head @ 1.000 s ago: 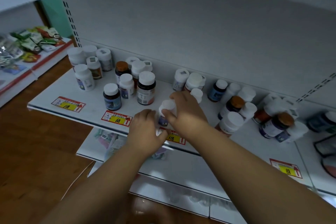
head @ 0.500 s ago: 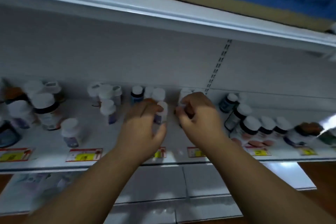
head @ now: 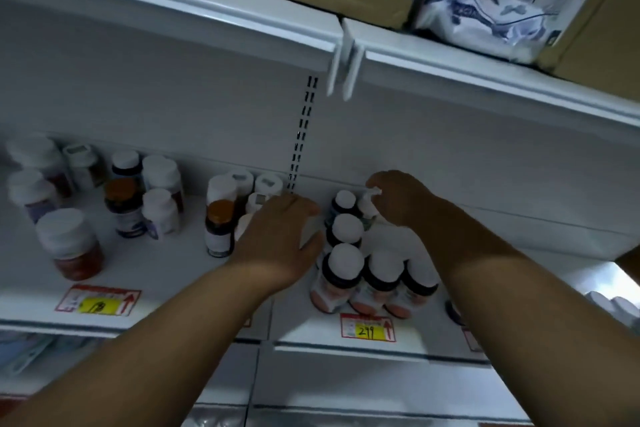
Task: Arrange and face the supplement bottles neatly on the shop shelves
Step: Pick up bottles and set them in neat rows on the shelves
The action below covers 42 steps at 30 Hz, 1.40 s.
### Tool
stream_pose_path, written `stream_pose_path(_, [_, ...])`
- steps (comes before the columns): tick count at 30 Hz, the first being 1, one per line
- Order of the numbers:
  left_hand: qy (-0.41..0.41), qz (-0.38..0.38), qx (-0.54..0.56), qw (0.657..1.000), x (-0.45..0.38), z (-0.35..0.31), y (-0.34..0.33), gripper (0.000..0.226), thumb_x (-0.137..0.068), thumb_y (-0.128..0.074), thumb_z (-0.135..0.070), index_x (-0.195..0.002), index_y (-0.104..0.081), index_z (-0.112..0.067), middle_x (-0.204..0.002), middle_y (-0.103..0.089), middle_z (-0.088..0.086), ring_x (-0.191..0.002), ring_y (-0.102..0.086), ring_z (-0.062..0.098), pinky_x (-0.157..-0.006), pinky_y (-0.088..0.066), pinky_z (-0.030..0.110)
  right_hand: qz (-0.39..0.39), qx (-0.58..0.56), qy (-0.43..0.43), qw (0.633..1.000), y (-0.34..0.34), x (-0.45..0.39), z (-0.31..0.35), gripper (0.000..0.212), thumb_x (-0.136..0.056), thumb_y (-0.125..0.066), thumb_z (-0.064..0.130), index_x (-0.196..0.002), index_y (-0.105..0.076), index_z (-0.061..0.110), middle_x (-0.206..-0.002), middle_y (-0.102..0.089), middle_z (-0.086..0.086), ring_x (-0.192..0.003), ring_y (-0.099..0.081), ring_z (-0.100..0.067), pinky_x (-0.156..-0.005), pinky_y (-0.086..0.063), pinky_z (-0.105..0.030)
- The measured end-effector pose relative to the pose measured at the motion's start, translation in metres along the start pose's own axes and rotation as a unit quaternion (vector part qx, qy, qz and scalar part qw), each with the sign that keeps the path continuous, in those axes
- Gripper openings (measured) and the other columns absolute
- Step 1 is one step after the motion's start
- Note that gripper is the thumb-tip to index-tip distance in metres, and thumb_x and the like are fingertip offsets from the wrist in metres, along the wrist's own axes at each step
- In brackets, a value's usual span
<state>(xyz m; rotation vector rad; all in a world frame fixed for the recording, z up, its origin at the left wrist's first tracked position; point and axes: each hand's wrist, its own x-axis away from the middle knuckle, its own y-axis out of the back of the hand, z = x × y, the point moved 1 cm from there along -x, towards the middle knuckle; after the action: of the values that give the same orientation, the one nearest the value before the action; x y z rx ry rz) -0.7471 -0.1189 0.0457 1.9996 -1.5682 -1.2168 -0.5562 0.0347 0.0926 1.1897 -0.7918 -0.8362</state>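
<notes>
White-capped dark bottles (head: pixel 374 279) stand faced at near right of shelf (head: pixel 166 282), left cluster (head: pixel 124 204) unsorted; left hand (head: pixel 277 239) curls round a bottle, right hand (head: pixel 401 199) pinches a small far one (head: pixel 367 206).

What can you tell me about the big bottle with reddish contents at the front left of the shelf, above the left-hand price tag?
The big bottle is a wide, squat jar with a broad white cap, which looks like plastic, over a see-through body whose lower part shows dark reddish contents. It stands upright near the front of the white shelf, just behind a red and yellow price tag. It is blurred, so no label text can be read. It stands apart from the smaller bottles behind it, and neither hand touches it.
</notes>
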Motion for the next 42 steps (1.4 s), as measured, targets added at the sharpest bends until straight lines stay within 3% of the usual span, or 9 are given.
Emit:
stream_pose_path(4, [0.027,-0.006,-0.007,1.0,-0.01,-0.007,-0.021,0.034,-0.091,-0.062,-0.031,-0.121,-0.059,-0.017,-0.119,-0.055,0.003,-0.111,-0.048,0.018,-0.089,-0.034,0.023,0.068,0.048,0.037,0.996,-0.02,-0.023,-0.015,0.02,-0.097,-0.045,0.004,-0.087,-0.062,0.004,-0.094,-0.06,-0.016,-0.098,-0.056,-0.029,-0.083,-0.043,-0.033])
stream_pose_path(6, [0.029,0.001,-0.015,0.999,-0.013,-0.007,-0.027,0.032,-0.09,-0.063,-0.029,-0.119,-0.06,-0.016,-0.116,-0.056,0.003,-0.105,-0.049,0.015,-0.086,-0.034,0.022,0.041,0.096,0.06,0.993,-0.027,-0.029,-0.015,0.028,-0.094,-0.051,0.012,-0.068,-0.044,0.017,-0.082,-0.051,-0.006,-0.088,-0.051,-0.023,-0.073,-0.039,-0.03])
stream_pose_path(10, [0.042,-0.005,-0.005,0.999,-0.019,-0.005,-0.031,0.025,-0.089,-0.065,-0.024,-0.114,-0.062,-0.017,-0.109,-0.058,0.0,-0.101,-0.051,0.012,-0.083,-0.033,0.018,-0.03,0.143,0.084,0.986,-0.032,-0.034,-0.017,0.009,-0.086,-0.06,0.017,-0.086,-0.052,0.013,-0.103,-0.06,-0.015,-0.095,-0.056,-0.026,-0.069,-0.032,-0.028])
stream_pose_path(18, [0.033,-0.001,0.025,0.999,-0.031,-0.003,-0.03,0.024,-0.091,-0.062,-0.019,-0.115,-0.06,-0.018,-0.108,-0.058,-0.002,-0.097,-0.051,0.008,-0.08,-0.034,0.007,-0.078,0.008,-0.018,0.997,-0.017,-0.009,-0.038,0.041,-0.092,-0.058,0.024,-0.127,-0.046,0.006,-0.123,-0.047,-0.018,-0.106,-0.05,-0.034,-0.086,-0.044,-0.034])
stream_pose_path(23, [0.03,0.001,0.114,0.993,-0.037,-0.029,-0.019,0.035,-0.094,-0.057,-0.027,-0.128,-0.052,-0.023,-0.122,-0.052,-0.005,-0.106,-0.05,0.007,-0.091,-0.042,0.024,-0.283,-0.202,-0.017,0.937,0.011,0.057,-0.016,0.027,-0.092,-0.06,0.016,-0.118,-0.059,0.01,-0.105,-0.054,-0.005,-0.099,-0.053,-0.021,-0.075,-0.038,-0.018])
stream_pose_path(26, [0.04,0.056,0.177,0.982,-0.031,-0.055,-0.019,0.056,-0.087,-0.048,-0.057,-0.137,-0.044,-0.033,-0.123,-0.047,-0.017,-0.096,-0.044,-0.015,-0.083,-0.033,0.001,-0.295,-0.347,-0.065,0.888,0.014,0.105,0.008,0.023,-0.09,-0.062,0.021,-0.111,-0.059,0.03,-0.102,-0.059,0.012,-0.088,-0.056,0.003,-0.072,-0.04,-0.005])
stream_pose_path(30, [-0.002,0.133,0.243,0.961,-0.007,-0.086,-0.031,0.028,-0.088,-0.061,-0.045,-0.112,-0.049,-0.053,-0.098,-0.056,-0.03,-0.083,-0.051,-0.024,-0.064,-0.034,-0.005,-0.287,-0.475,-0.089,0.827,0.017,0.163,0.024,0.019,-0.089,-0.063,0.015,-0.099,-0.065,0.031,-0.09,-0.068,0.015,-0.069,-0.061,0.007,-0.058,-0.045,-0.007])
stream_pose_path(35, [-0.005,0.17,0.333,0.927,0.022,-0.124,-0.062,0.037,-0.078,-0.07,-0.042,-0.113,-0.057,-0.037,-0.095,-0.067,-0.017,-0.079,-0.066,0.001,-0.067,-0.057,0.029,-0.288,-0.487,-0.167,0.807,0.009,0.221,0.004,0.018,-0.09,-0.062,0.016,-0.107,-0.064,0.019,-0.097,-0.069,-0.006,-0.087,-0.068,-0.017,-0.066,-0.055,-0.025])
stream_pose_path(42, [-0.019,0.189,0.328,0.925,0.025,-0.184,-0.136,0.053,-0.071,-0.08,-0.043,-0.113,-0.048,-0.037,-0.1,-0.063,-0.024,-0.087,-0.06,-0.011,-0.069,-0.043,0.004,-0.28,-0.474,-0.154,0.821,0.011,0.269,-0.082,0.013,-0.09,-0.064,0.023,-0.103,-0.063,0.023,-0.089,-0.07,0.002,-0.081,-0.07,-0.011,-0.067,-0.056,-0.021])
